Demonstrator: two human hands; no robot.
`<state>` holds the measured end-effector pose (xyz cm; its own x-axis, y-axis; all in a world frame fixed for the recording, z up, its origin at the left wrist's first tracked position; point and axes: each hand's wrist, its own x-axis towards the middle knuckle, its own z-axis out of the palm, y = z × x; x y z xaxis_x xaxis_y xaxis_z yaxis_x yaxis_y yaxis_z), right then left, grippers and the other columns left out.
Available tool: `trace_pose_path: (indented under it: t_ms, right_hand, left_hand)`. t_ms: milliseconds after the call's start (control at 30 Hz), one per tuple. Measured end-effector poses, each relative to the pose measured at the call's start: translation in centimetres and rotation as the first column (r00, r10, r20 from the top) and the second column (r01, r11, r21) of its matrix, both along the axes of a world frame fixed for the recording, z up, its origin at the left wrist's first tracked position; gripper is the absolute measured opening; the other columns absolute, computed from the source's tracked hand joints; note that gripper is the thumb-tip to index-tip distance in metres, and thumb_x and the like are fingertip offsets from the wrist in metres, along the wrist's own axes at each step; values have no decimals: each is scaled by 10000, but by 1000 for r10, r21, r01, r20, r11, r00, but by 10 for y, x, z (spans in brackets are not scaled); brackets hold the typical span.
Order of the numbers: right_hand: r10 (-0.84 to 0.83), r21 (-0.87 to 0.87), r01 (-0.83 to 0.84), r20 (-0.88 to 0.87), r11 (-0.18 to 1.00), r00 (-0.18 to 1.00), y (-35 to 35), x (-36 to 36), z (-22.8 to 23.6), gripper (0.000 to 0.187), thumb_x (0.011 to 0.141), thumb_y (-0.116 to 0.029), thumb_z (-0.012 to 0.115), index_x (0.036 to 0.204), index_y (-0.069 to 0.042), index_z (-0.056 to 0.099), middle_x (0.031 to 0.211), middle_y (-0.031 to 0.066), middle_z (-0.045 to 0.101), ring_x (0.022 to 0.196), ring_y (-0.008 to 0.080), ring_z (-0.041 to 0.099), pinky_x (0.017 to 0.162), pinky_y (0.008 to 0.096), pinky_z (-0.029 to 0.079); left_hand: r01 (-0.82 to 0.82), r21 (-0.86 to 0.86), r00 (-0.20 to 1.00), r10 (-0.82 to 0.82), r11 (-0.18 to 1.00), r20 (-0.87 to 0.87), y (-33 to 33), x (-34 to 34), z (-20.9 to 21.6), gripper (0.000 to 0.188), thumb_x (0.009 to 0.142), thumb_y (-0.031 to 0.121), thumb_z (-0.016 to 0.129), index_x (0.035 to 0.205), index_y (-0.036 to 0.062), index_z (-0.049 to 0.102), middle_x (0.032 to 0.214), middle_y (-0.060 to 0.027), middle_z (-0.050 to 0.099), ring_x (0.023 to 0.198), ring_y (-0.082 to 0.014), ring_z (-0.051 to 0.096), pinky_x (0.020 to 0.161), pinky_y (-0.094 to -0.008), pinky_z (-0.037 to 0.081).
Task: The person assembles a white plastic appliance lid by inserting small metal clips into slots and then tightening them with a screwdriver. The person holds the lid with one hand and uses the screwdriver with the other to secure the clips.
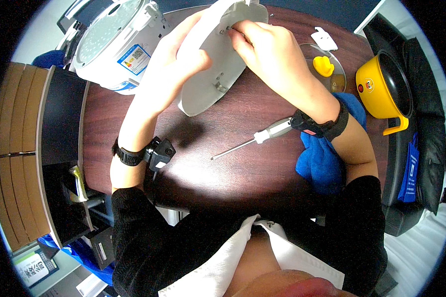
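Note:
A curved white plastic cover (203,89) stands tilted above the far middle of the table, its hollow inner side turned to the right. My left hand (168,69) grips its left edge, thumb over the rim. Inside the shell, near small metal fittings, the fingertips of my right hand (272,52) are pinched together; what they hold, if anything, is hidden. A screwdriver (275,130) with a grey-white handle lies on the table below my right forearm. At the far left sits a white rice cooker (104,42), close behind my left hand.
A blue cloth (319,158) lies under my right forearm. Beyond it are a clear lid (338,69) with a yellow knob (323,66) and a small white plastic piece (324,38). A yellow pot (374,86) stands at the right. Brown boxes (15,114) line the left.

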<state>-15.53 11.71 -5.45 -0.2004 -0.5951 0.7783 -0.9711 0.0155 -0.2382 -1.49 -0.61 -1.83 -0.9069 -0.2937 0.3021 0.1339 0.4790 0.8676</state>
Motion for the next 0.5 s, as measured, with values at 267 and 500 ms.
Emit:
trace_pose_path:
  t_ms: [267,500]
  right_hand:
    - [20,-32,-19,30,999,999,-1,2,1,175,820,-173,540,743,-19,571,654,175,592,583,342,597,520,412,500]
    - [-18,-26,19,24,999,1000,1,5,3,192,812,-172,542,709,-12,566,623,179,585,574,344,598,515,409,501]
  left_hand:
    - [53,0,999,-53,999,-9,3,1,5,704,653,254,540,1283,-24,390,1159,-115,504,1061,-190,442,936,-281,308]
    - [18,-12,1000,-18,1000,5,4,3,-1,724,655,277,544,1293,-20,375,1196,-123,481,1100,-197,431,948,-288,306]
